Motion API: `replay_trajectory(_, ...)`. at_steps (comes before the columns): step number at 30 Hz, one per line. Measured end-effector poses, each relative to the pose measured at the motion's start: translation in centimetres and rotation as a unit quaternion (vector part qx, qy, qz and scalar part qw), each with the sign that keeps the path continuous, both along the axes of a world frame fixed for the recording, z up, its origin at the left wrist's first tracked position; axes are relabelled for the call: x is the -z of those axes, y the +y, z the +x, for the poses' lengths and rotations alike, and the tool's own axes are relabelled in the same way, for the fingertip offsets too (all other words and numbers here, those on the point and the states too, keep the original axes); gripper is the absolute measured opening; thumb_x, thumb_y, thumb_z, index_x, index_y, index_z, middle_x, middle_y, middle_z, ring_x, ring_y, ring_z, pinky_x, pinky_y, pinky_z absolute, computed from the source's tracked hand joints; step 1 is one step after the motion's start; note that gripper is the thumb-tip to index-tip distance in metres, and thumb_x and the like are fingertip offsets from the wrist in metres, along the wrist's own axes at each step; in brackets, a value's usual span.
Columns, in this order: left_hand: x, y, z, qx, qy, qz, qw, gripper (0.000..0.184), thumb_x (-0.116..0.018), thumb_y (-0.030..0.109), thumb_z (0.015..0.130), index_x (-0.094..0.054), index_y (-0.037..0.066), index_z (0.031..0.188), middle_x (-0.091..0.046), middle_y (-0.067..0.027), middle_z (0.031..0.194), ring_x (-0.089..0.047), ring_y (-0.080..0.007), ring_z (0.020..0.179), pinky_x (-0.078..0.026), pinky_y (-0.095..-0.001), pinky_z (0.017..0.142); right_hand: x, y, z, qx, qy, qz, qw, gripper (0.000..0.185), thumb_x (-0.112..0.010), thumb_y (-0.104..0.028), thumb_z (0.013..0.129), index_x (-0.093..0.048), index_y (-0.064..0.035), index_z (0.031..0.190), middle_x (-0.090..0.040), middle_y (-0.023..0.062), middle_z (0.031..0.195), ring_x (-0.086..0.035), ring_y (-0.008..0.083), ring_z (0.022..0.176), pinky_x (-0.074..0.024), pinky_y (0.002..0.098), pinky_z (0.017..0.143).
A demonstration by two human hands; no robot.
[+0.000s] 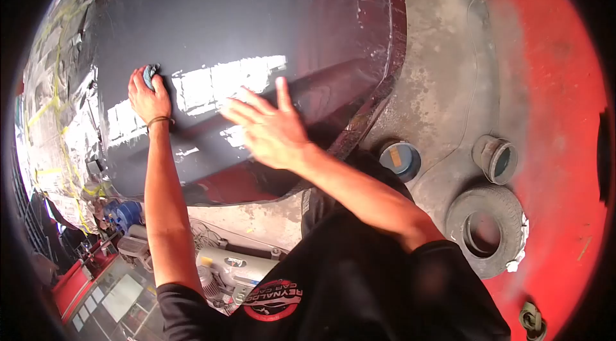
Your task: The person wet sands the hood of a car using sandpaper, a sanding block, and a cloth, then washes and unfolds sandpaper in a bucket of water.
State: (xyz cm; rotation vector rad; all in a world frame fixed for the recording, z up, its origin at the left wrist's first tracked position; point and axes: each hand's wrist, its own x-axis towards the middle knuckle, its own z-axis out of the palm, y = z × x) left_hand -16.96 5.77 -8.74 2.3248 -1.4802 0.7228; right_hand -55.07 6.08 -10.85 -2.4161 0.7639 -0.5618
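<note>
Blue-grey cloth [149,76] lies on the dark car panel [237,17], pinched in the fingers of my left hand [152,102], its visible part running away from me. My right hand [273,132], fingers spread, holds nothing, off rightward; panel contact unclear.

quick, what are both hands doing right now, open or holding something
Left hand: closed on a bluish cloth or pad.
Right hand: open, spread over the dark panel, nothing held.

White glare breaks across the car panel [212,26] toward ten o'clock; the red floor [558,78] is bright at three; fisheye curvature bends the edges.
</note>
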Motion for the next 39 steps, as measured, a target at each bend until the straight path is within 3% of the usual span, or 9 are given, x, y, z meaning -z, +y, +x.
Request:
replay_trajectory(4, -0.9, -0.1, -1.3, -0.003, 0.027, 0.006, 1.0, 0.044, -0.064, 0.031, 0.1, -0.066, 0.01, 0.139, -0.064, -0.0178, 0.147, -0.057, -0.0394, 0.139, -0.044, -0.0511, 0.118, 0.6, -6.0, -8.9, 0.12, 0.105, 0.008, 0.987, 0.054, -0.045, -0.026, 0.112, -0.045, -0.0249, 0.166, -0.041, -0.0025, 0.174, -0.032, 0.0241, 0.163, -0.009, 0.0834, 0.125)
replay_trajectory(7, -1.1, -0.3, -1.5, -0.002, 0.019, 0.008, 1.0, 0.044, -0.064, 0.031, 0.1, -0.066, 0.011, 0.139, -0.064, -0.0175, 0.147, -0.057, -0.0388, 0.139, -0.044, -0.051, 0.117, 1.0, -5.4, -8.2, 0.198, 0.091, 0.024, 0.976, 0.057, -0.046, -0.026, 0.112, -0.042, -0.0172, 0.168, -0.035, 0.0022, 0.177, -0.027, 0.0294, 0.165, -0.01, 0.0831, 0.125)
replay_trajectory(14, -0.9, -0.1, -1.0, 0.013, 0.024, 0.009, 1.0, 0.045, -0.063, 0.031, 0.1, -0.065, 0.01, 0.14, -0.064, -0.0174, 0.148, -0.056, -0.0391, 0.14, -0.043, -0.0515, 0.118, 0.6, -3.7, -2.7, 0.006, 0.021, -0.025, 0.999, 0.049, -0.05, -0.028, 0.11, -0.06, -0.0163, 0.156, -0.048, -0.0008, 0.169, -0.031, 0.0249, 0.163, -0.0143, 0.0817, 0.125)
replay_trajectory(19, -1.5, -0.4, -2.0, 0.01, 0.025, 0.01, 1.0, 0.043, -0.064, 0.027, 0.101, -0.066, 0.007, 0.138, -0.065, -0.019, 0.145, -0.057, -0.0405, 0.138, -0.043, -0.0506, 0.118, 2.5, -9.9, -12.7, 0.229, 0.149, -0.02, 0.962, 0.059, -0.052, -0.019, 0.107, -0.044, -0.0171, 0.165, -0.039, 0.002, 0.174, -0.033, 0.0282, 0.162, -0.0202, 0.0804, 0.123)
replay_trajectory(22, -1.5, -0.3, -1.9, 0.037, 0.056, 0.0, 0.998, 0.041, -0.064, 0.023, 0.1, -0.066, 0.004, 0.136, -0.065, -0.021, 0.143, -0.058, -0.0415, 0.136, -0.044, -0.0498, 0.117, 0.6, -8.1, -9.1, 0.178, 0.156, 0.049, 0.97, 0.063, -0.05, -0.032, 0.11, -0.038, -0.0142, 0.169, -0.032, 0.0053, 0.179, -0.027, 0.034, 0.165, -0.0121, 0.0787, 0.127)
replay_trajectory(23, -1.7, -0.3, -2.2, 0.025, 0.048, 0.004, 0.999, 0.041, -0.064, 0.023, 0.1, -0.066, 0.004, 0.137, -0.065, -0.0211, 0.144, -0.058, -0.0415, 0.137, -0.044, -0.0498, 0.117, 2.4, -6.8, -8.6, 0.177, 0.054, 0.052, 0.981, 0.061, -0.046, -0.033, 0.112, -0.037, -0.018, 0.17, -0.032, 0.0026, 0.179, -0.026, 0.0306, 0.166, -0.0081, 0.0798, 0.128)
replay_trajectory(29, -1.7, -0.2, -1.7, 0.012, 0.025, 0.029, 0.999, 0.042, -0.062, 0.023, 0.101, -0.065, 0.005, 0.138, -0.064, -0.0212, 0.146, -0.057, -0.0411, 0.139, -0.043, -0.0508, 0.118, 4.7, -15.8, -12.5, 0.254, 0.075, 0.07, 0.962, 0.056, -0.036, -0.035, 0.115, -0.038, -0.0225, 0.17, -0.033, -0.0018, 0.179, -0.025, 0.0272, 0.167, -0.0101, 0.0813, 0.127)
replay_trajectory(35, -1.5, -0.5, -1.6, 0.003, 0.036, 0.025, 0.999, 0.042, -0.062, 0.023, 0.101, -0.064, 0.004, 0.139, -0.064, -0.0213, 0.146, -0.057, -0.0407, 0.14, -0.043, -0.0505, 0.119, 6.8, -8.1, -14.9, 0.239, 0.05, 0.147, 0.959, 0.062, -0.035, -0.04, 0.116, -0.029, -0.0238, 0.175, -0.021, 0.0002, 0.183, -0.013, 0.0299, 0.17, -0.003, 0.0816, 0.126)
replay_trajectory(39, -1.6, -0.9, -1.9, -0.002, 0.038, 0.021, 0.999, 0.042, -0.062, 0.024, 0.102, -0.064, 0.007, 0.141, -0.062, -0.0198, 0.149, -0.056, -0.04, 0.141, -0.043, -0.0504, 0.119, 7.0, -14.4, -14.9, 0.262, 0.059, 0.113, 0.957, 0.059, -0.036, -0.037, 0.116, -0.031, -0.0226, 0.174, -0.024, -0.0002, 0.182, -0.017, 0.0302, 0.169, -0.0079, 0.081, 0.126)
